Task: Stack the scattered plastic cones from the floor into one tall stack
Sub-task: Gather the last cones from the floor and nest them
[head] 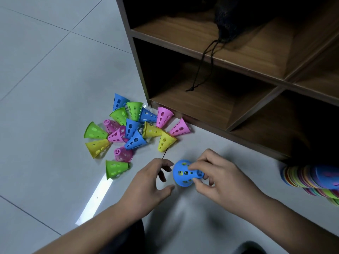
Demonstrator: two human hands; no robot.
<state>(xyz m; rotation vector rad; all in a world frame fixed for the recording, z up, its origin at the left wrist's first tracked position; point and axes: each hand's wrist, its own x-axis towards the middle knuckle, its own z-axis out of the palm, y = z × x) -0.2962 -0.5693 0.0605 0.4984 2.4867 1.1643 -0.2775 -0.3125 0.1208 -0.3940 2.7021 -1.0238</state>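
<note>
Grips a blue cone (183, 174) in the right hand (220, 178), thumb and fingers curled round the narrow end, wide rim turned left, something yellow-green visible through the holes. Holds the left hand (146, 182) just beside that rim, fingers loosely curved and grasping nothing; cannot tell about contact between fingertips and rim. Works low over the pale tiled floor (55, 70), close in front of the body. Faces a loose pile of cones (131, 125) farther out and to the left: blue, green, pink and yellow, most lying on their sides, many touching or overlapping. At the pile's near edge, a green cone (116, 169) on its side, near the left hand but apart from it; at the right edge, a yellow cone (166, 141) beside a thin dark strand (165, 154) on the tile. Along the far right, a wooden shelf unit (201, 105), bottom edge running diagonally, with a pink cone (180, 128) just beside that edge. At the right border, a many-coloured stack of cones (311, 178), cut off by the frame, well apart from the pile and right of the right hand. Bare tile to the left and between hands and pile. On the upper shelf, a dark bag (231, 19), cord (207, 66) hanging down across the shelf front.
</note>
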